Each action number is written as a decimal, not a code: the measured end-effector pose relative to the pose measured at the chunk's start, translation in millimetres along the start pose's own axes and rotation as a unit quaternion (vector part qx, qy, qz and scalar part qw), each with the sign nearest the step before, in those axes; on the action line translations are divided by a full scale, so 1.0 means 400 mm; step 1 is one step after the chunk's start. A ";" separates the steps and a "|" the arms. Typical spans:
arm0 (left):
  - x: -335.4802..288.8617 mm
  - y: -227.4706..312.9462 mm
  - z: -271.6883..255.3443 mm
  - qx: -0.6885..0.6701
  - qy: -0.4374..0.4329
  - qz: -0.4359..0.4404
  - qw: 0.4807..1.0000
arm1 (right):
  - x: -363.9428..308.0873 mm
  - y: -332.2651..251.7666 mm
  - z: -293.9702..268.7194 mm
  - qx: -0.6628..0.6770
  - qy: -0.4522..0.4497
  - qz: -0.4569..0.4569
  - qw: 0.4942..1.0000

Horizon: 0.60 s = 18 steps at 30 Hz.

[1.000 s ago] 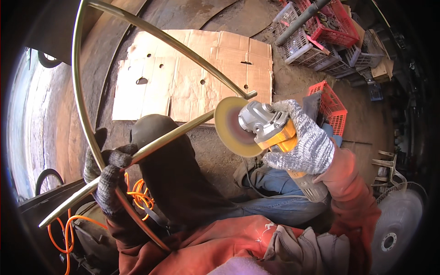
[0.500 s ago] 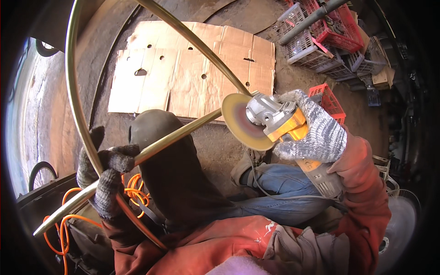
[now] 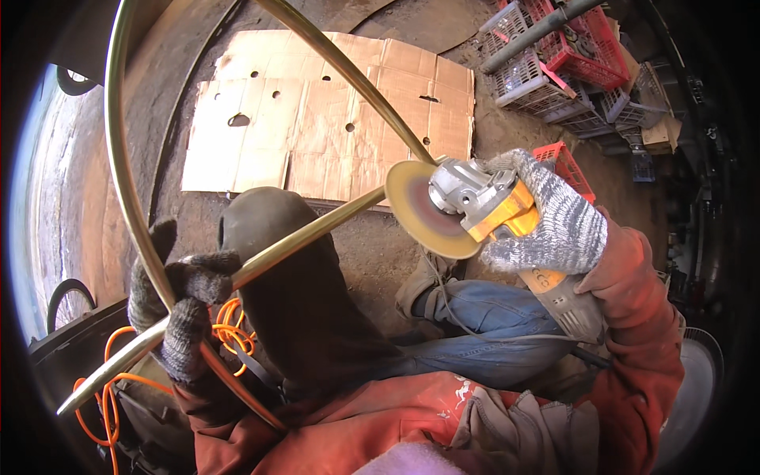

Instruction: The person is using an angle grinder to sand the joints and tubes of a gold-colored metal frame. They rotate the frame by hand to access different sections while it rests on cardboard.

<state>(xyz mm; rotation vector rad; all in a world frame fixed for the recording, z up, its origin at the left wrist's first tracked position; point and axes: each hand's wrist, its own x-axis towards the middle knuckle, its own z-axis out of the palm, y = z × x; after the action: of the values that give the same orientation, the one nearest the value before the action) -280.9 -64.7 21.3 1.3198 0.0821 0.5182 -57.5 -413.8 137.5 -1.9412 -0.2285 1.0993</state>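
A brass-coloured metal tube bends in a large loop, and its ends cross at the left. My left hand, in a dark grey knit glove, is closed around the tube at that crossing. My right hand, in a grey-and-white knit glove, grips an angle grinder with a yellow body and silver head. Its yellowish, brown-centred disc stands beside the far bend of the tube; whether they touch I cannot tell. One straight part of the tube passes over my dark-covered knee.
Flattened cardboard lies on the floor ahead. Plastic crates with a grey pipe across them stand at the far right; a small red crate is nearer. Orange cable coils at the left. A fan-like round object stands at lower right.
The grinder and my right hand have shifted slightly to the right. The tube's upper left curve has moved a little left. Both hands keep their hold.
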 end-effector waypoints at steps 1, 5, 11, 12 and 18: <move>0.001 -0.008 0.002 -0.003 -0.001 -0.002 1.000 | 0.000 0.002 0.000 0.011 0.004 0.004 1.000; 0.004 -0.041 0.005 -0.015 -0.008 -0.014 1.000 | -0.018 0.036 -0.014 0.034 0.007 0.028 0.999; 0.009 -0.017 0.003 -0.009 0.006 -0.002 1.000 | -0.015 0.040 -0.022 0.030 -0.004 0.008 1.000; 0.009 -0.018 0.004 -0.011 0.006 -0.003 1.000 | -0.012 0.042 -0.020 -0.011 -0.009 -0.011 1.000; -0.002 -0.005 0.014 0.000 0.000 -0.004 1.000 | 0.009 0.027 -0.020 0.040 -0.028 0.001 0.999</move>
<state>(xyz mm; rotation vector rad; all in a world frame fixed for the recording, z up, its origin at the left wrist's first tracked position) -279.2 -70.4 20.8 1.3197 0.0873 0.5113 -51.7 -423.3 129.0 -1.8429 -0.2095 1.1485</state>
